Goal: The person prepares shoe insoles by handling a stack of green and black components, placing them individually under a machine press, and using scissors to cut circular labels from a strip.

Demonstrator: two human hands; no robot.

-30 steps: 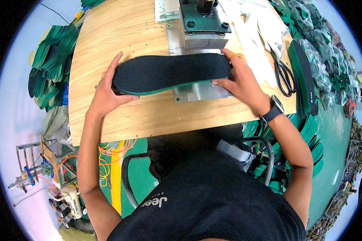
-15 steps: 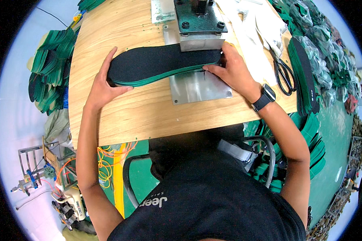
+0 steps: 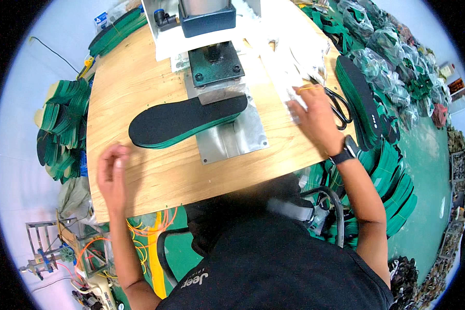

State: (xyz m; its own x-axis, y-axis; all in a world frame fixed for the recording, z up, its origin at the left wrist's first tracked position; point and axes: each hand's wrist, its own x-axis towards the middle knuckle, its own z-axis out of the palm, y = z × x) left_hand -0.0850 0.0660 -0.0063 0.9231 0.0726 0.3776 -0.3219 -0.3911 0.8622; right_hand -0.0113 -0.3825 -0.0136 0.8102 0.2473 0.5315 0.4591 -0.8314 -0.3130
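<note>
A stack of black-topped, green-edged insoles (image 3: 183,120) lies on the wooden table, its right end beneath the metal block of a press (image 3: 217,70) and partly over a steel plate (image 3: 230,142). Neither hand touches the stack. To its lower left, my left hand (image 3: 112,168) is raised, empty, with loosely curled fingers and a slight blur. My right hand (image 3: 318,121) is to the right of the plate with its fingers apart. What looks like a thin yellow rubber band (image 3: 309,88) crosses its fingers. Beside it are black-handled scissors (image 3: 340,109), partly hidden by the hand.
White strips (image 3: 274,67) lie behind my right hand. Another insole stack (image 3: 357,101) stands along the table's right edge, and one (image 3: 118,32) is at the far left corner. Bundled insoles (image 3: 62,129) are piled beyond the left edge. Bagged goods (image 3: 387,67) fill the right background.
Both hands have let go of the insole stack: the left drew back toward me, the right moved away to the right. My view has shifted, so more of the press shows.
</note>
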